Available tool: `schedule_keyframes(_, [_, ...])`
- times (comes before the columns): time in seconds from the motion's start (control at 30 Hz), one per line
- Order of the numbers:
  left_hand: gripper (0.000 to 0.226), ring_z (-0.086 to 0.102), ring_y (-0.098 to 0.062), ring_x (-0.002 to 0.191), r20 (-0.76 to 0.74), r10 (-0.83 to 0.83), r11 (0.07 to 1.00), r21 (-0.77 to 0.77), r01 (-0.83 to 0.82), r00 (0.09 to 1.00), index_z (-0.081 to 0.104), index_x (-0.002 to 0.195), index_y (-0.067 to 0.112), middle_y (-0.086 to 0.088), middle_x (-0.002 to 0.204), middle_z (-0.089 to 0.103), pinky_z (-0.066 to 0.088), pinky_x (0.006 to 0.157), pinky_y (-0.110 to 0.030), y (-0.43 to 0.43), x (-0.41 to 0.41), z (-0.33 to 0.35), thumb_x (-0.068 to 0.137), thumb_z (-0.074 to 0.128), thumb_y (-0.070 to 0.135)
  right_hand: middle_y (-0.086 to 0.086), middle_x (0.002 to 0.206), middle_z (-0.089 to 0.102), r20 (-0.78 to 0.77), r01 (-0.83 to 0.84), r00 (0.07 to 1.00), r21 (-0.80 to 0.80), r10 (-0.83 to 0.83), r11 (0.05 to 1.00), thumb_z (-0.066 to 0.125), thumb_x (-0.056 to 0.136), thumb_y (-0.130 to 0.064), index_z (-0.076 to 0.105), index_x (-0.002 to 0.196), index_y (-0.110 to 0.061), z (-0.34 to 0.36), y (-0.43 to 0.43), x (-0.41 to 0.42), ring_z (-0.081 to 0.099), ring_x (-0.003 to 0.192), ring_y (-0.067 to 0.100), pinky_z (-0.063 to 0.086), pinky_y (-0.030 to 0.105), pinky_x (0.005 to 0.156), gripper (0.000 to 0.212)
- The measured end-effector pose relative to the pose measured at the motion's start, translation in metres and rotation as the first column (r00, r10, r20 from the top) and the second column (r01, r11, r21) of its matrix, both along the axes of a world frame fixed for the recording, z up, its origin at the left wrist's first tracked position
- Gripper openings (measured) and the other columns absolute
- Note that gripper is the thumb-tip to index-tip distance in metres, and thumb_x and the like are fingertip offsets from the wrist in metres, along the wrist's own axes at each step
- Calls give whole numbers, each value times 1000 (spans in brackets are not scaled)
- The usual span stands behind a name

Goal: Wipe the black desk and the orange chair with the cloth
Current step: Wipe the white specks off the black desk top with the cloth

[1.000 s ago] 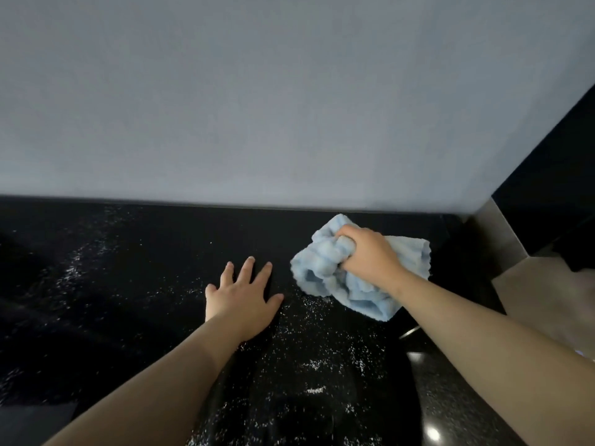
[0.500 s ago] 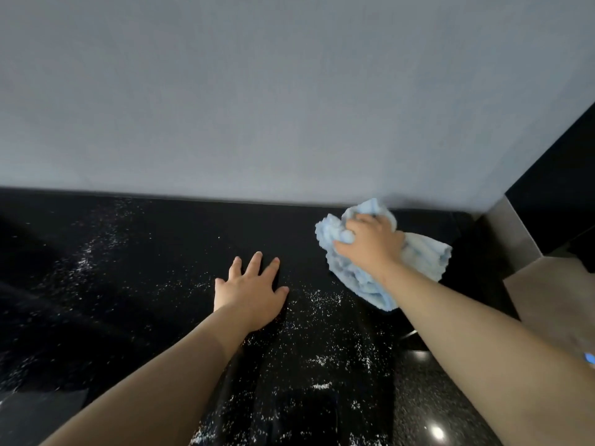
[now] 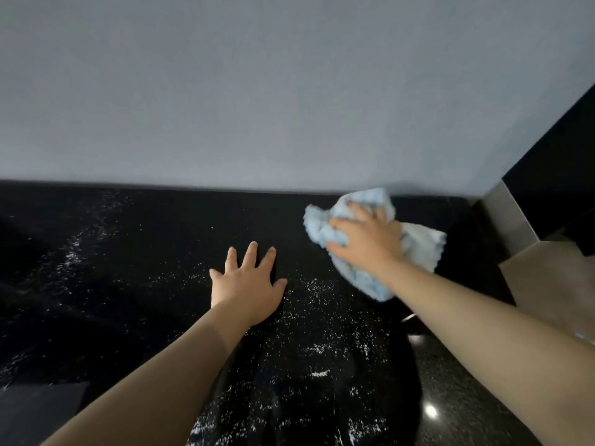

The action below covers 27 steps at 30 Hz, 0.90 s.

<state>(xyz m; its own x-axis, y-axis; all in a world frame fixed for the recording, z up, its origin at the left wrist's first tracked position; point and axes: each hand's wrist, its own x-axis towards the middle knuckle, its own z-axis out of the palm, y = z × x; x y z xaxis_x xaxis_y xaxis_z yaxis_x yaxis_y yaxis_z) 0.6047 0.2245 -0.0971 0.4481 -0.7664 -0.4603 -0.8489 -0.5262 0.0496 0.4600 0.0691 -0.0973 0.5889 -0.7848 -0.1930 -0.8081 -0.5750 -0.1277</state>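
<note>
Right hand [image 3: 365, 241] sits on the cloth [image 3: 370, 249] at the far right of the worktop [image 3: 145, 252], fingers curled into the bunched fabric and gripping it, pressing it down close to the back wall [image 3: 289, 91]. Worktop is black and glossy, runs left-right across the view w/ its long axis along the wall; the cloth's upper edge nearly touches the wall line, so no room left to push further back. White powder [image 3: 322, 317] lies mostly toward the person and to the left of the cloth: a dense patch between the two forearms, nearer the front edge, plus a thinner streak [image 3: 80, 243] well off to the far left. So the dirt lies toward the body and leftward from the right hand; next stroke probably has to come back toward the person, then sweep left. Left hand [image 3: 249, 286] is flat on the worktop, fingers spread and straight, holding nothing, approx. between the cloth and the left streak, just beside the near patch. It's nearer the powder than the right hand, but has no cloth; it'd likely need to lift out of the sweep path. Orange chair not in view, so that part looks not yet started.
</note>
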Motion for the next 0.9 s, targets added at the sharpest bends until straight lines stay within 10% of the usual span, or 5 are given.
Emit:
schedule_keyframes(0.17, [62, -8, -34, 145, 61, -37, 999, -4, 38, 997, -6, 150, 32, 2, 159, -11, 15, 114, -57, 5, -3, -6, 98, 20, 52, 1, 125, 55, 322, -224, 920, -37, 224, 974, 46, 76, -40, 66, 108, -23, 1, 20, -14, 44, 110, 12, 39, 24, 85, 41])
schedule_keyframes(0.4, [61, -8, -35, 145, 90, -47, 999, -8, 48, 995, -7, 150, 32, 1, 159, -11, 15, 114, -56, 5, -4, -9, 98, 19, 52, -5, 118, 56, 129, 31, 991, -97, -18, 995, 53, 81, -32, 60, 106, -32, -2, -23, -21, 49, 115, 29, 44, 44, 89, 25])
schedule_keyframes(0.7, [60, -8, -35, 145, 84, -65, 998, 12, 64, 994, -8, 150, 31, 1, 159, -11, 15, 114, -56, 7, -3, -6, 99, 19, 50, 2, 88, 68, 612, -209, 773, -7, 170, 978, 57, 67, -22, 68, 89, -21, 18, 6, -37, 64, 81, 29, 51, 38, 72, 24])
schedule_keyframes(0.8, [60, -9, -35, 145, 75, -67, 998, 23, 66, 995, -9, 150, 31, 1, 159, -13, 14, 114, -57, 6, -3, -5, 100, 18, 49, 2, 107, 60, 289, 129, 948, 34, -133, 991, 55, 79, -26, 57, 104, -25, 16, -24, -47, 58, 98, 31, 47, 39, 81, 25])
schedule_keyframes(0.9, [60, -9, -35, 145, 77, -65, 998, 25, 63, 995, -9, 150, 31, 0, 159, -13, 14, 114, -57, 5, -2, -5, 100, 18, 49, 22, 99, 50, 165, -130, 984, 401, 68, 907, 38, 86, -24, 50, 98, -13, 15, -4, -42, 56, 95, 51, 41, 68, 85, 20])
